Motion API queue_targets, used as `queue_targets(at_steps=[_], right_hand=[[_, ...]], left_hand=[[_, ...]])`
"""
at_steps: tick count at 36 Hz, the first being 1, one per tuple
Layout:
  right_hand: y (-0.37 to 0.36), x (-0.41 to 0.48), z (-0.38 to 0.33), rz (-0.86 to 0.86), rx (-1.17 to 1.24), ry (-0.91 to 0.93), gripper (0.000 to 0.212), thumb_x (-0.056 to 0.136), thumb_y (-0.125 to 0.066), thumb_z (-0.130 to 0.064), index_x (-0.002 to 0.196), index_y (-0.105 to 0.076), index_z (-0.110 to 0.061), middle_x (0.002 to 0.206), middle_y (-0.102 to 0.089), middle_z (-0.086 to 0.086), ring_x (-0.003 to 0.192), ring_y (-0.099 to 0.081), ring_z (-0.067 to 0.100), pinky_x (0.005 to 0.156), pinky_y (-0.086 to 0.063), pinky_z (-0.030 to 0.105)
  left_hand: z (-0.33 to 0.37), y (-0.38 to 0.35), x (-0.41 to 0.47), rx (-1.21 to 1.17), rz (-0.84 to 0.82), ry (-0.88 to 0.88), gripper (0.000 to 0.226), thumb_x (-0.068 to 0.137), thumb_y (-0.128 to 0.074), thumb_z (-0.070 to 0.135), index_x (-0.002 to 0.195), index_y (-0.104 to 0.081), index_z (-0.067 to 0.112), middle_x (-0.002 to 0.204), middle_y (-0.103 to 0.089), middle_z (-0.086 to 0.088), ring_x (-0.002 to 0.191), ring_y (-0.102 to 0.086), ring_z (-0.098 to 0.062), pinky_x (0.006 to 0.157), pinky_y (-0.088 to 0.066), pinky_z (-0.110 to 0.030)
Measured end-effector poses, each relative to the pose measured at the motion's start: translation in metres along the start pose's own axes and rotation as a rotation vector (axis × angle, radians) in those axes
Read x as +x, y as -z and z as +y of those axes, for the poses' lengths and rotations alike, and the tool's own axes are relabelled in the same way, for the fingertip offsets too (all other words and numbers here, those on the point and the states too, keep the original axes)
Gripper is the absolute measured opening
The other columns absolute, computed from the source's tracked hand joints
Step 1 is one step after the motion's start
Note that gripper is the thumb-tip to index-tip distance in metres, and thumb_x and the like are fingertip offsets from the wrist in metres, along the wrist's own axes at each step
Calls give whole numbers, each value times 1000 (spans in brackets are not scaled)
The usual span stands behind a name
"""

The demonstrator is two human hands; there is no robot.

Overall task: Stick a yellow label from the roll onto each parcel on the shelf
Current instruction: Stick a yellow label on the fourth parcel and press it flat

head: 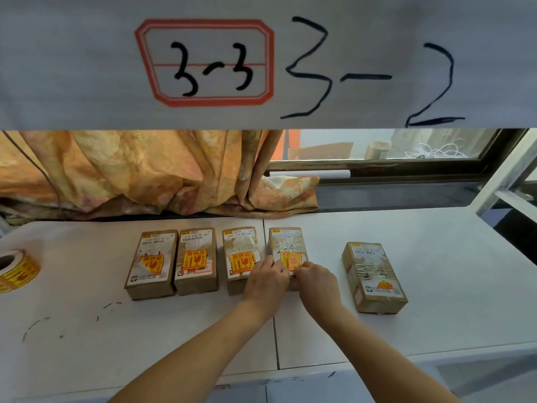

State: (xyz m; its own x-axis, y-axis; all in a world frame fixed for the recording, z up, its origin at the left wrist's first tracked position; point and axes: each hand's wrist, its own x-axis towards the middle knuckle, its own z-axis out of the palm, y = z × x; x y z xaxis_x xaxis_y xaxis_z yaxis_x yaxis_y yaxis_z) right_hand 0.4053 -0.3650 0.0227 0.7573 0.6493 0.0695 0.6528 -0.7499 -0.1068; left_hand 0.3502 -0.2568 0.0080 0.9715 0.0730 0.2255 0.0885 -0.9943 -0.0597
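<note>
Parcels are lying in a row on the shelf point(436, 257); three at left are showing yellow labels. Both hands are pressing a label point(291, 260) onto the fourth parcel point(286, 242), left hand point(266, 279) and right hand point(316, 282) flat, fingers together. The fifth parcel point(373, 276) is lying rightward, long axis front-to-back, nearer the right hand. The roll point(16, 269) is sitting far left.

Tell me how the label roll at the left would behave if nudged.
The label roll seems to rest on a flat end, core hole showing, so it would likely slide, not roll. It looks light. Its loose tail of labels would probably drag or flop.
</note>
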Motion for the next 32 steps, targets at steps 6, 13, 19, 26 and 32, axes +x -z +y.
queue_targets(at_steps=[6,13,19,26,32], right_hand=[[-1,-2,-5,4,-49,4,15,87,-56,-8,93,-69,-11,92,-68,7,79,-66,24,62,-51,31],[11,-1,-7,-93,-84,-5,22,85,-52,-3,102,-64,-9,104,-65,8,90,-66,27,73,-53,35],[37,12,-24,-74,53,-35,29,81,-63,-30,105,-63,-12,104,-64,9,93,-64,28,74,-51,35],[36,21,-92,-36,125,133,22,86,-56,-22,105,-62,-13,105,-63,10,93,-62,27,73,-53,36],[25,24,-165,-94,125,263,20,84,-58,-18,102,-64,-16,107,-65,8,93,-64,26,73,-54,35]], left_hand=[[3,8,1,-55,-60,22,23,91,-45,2,108,-60,2,108,-61,-15,106,-51,-30,87,-46,-39],[-4,18,-4,-91,-102,-15,30,86,-47,0,114,-55,6,116,-56,-12,111,-44,-28,96,-38,-39],[-34,21,-25,-217,-2,10,41,80,-54,3,120,-52,14,120,-58,-5,114,-48,-24,100,-39,-37],[-83,45,-64,-175,56,204,31,86,-47,5,115,-54,11,114,-59,-8,107,-50,-25,93,-43,-36],[-142,62,-108,-69,-26,369,34,84,-54,4,117,-51,9,121,-56,-13,113,-49,-29,92,-43,-39]])
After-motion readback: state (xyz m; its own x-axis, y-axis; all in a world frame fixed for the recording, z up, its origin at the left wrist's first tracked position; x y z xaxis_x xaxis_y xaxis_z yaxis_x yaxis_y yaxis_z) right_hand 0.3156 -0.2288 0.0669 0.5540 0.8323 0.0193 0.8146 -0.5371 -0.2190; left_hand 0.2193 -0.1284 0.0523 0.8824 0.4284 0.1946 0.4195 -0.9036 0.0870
